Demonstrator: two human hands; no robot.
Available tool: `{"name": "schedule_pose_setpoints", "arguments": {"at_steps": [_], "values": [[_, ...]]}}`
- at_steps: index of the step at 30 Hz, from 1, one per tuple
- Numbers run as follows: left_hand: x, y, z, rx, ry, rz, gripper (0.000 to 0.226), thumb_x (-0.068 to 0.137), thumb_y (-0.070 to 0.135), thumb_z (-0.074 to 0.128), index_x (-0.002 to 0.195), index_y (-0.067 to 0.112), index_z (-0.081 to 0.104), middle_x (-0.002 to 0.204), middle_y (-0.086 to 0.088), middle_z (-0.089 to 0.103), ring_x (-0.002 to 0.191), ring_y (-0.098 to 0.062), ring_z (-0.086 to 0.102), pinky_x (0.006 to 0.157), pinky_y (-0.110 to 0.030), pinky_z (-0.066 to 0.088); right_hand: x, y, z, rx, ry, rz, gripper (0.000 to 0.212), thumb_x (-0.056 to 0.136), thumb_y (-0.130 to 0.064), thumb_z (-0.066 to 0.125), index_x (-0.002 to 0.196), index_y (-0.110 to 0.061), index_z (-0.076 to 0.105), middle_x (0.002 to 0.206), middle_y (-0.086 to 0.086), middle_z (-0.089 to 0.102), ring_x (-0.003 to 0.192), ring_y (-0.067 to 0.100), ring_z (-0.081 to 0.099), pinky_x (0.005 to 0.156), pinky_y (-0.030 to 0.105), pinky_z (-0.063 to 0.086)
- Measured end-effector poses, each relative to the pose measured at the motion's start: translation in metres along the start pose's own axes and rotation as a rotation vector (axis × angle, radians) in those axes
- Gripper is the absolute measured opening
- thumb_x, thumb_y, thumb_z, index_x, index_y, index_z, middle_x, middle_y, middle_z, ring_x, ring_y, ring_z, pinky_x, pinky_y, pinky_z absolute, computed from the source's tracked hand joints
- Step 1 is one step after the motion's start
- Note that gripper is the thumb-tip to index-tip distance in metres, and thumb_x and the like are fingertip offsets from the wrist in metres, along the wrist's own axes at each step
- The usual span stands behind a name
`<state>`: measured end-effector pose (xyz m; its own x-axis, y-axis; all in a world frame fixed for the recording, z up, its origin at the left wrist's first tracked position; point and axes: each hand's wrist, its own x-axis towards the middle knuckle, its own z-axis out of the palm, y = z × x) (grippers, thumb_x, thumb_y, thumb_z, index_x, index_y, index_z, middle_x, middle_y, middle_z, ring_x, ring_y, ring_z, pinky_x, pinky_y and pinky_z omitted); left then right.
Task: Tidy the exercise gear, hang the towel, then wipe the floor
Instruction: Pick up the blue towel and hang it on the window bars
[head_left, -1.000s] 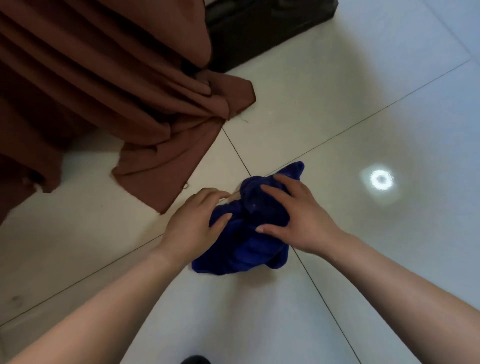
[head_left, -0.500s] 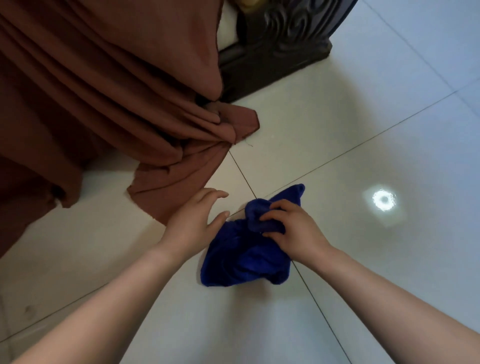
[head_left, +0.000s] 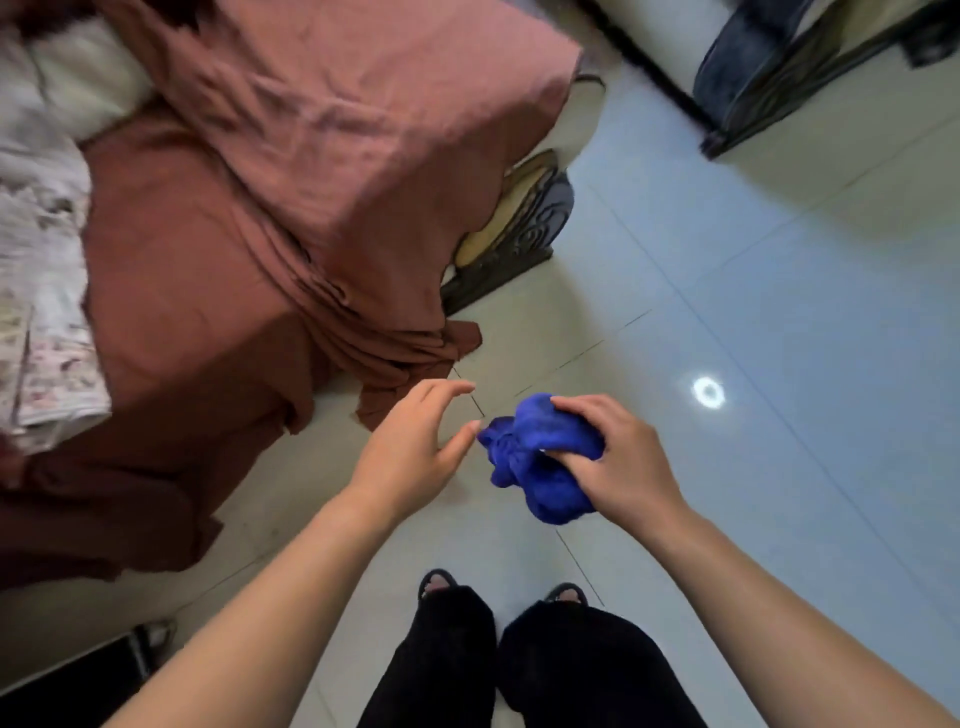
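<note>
Right hand (head_left: 621, 462) grips blue cloth (head_left: 540, 457), left hand (head_left: 410, 452) beside

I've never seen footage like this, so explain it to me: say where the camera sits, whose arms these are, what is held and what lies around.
No machine here: a person wears one wide camera on the head, looking down, so the arms are their own. The right hand grips a bunched blue cloth; the left hand is open beside it, holding nothing. Below are their black trouser legs on a pale tiled floor. A brown sheet drapes down at the left.
</note>
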<state>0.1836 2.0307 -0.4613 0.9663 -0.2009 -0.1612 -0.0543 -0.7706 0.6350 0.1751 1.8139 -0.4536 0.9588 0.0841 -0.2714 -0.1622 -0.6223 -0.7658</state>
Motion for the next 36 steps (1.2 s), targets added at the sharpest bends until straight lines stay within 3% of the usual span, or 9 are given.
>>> {"name": "schedule_pose_setpoints", "arguments": {"at_steps": [6,11,14,20,30,36], "values": [[-0.037,0.160,-0.117,-0.057,0.004,0.124,0.037,0.087,0.029,0.062,0.122,0.019,0.056,0.116,0.003,0.058,0.106,-0.011,0.054,0.092,-0.025,0.041,-0.096,-0.126,-0.129,0.086,0.111,0.068,0.038,0.069,-0.012,0.075,0.103,-0.024,0.065,0.100,-0.017,0.063,0.093,-0.002,0.058,0.082,0.006,0.041],[-0.066,0.239,-0.163,-0.064,-0.005,0.226,0.038,0.086,0.031,0.062,0.122,0.018,0.055,0.116,0.004,0.058,0.108,-0.011,0.055,0.094,-0.036,0.046,-0.148,-0.176,-0.192,0.163,0.208,0.069,0.034,0.069,-0.021,0.077,0.099,-0.030,0.065,0.099,-0.018,0.064,0.092,-0.008,0.056,0.077,0.007,0.044],[-0.076,0.270,-0.175,-0.076,0.037,0.251,0.038,0.086,0.030,0.063,0.122,0.019,0.055,0.116,0.005,0.057,0.106,-0.010,0.055,0.093,-0.033,0.046,-0.169,-0.188,-0.217,0.197,0.273,0.065,0.035,0.069,-0.023,0.078,0.101,-0.031,0.065,0.100,-0.018,0.065,0.093,-0.008,0.057,0.076,0.006,0.044],[-0.077,0.312,-0.175,-0.054,0.024,0.285,0.039,0.087,0.031,0.061,0.124,0.022,0.053,0.120,0.008,0.054,0.108,-0.007,0.052,0.089,-0.022,0.042,-0.193,-0.194,-0.258,0.239,0.348,0.021,0.030,0.071,-0.020,0.077,0.093,-0.036,0.064,0.093,-0.023,0.064,0.088,-0.012,0.056,0.070,0.003,0.042],[-0.055,0.331,-0.185,0.024,0.006,0.299,0.039,0.088,0.033,0.059,0.126,0.025,0.052,0.122,0.010,0.052,0.110,-0.006,0.051,0.089,-0.023,0.043,-0.171,-0.188,-0.288,0.283,0.387,0.056,0.033,0.070,-0.023,0.078,0.099,-0.032,0.065,0.095,-0.019,0.065,0.090,-0.007,0.059,0.077,0.012,0.048],[-0.006,0.330,-0.195,0.014,-0.020,0.299,0.041,0.089,0.035,0.057,0.128,0.027,0.050,0.126,0.012,0.050,0.113,-0.004,0.049,0.092,-0.025,0.043,-0.121,-0.194,-0.299,0.226,0.386,0.031,0.032,0.070,-0.015,0.075,0.091,-0.037,0.062,0.094,-0.020,0.064,0.090,-0.011,0.057,0.071,0.001,0.042]]}}
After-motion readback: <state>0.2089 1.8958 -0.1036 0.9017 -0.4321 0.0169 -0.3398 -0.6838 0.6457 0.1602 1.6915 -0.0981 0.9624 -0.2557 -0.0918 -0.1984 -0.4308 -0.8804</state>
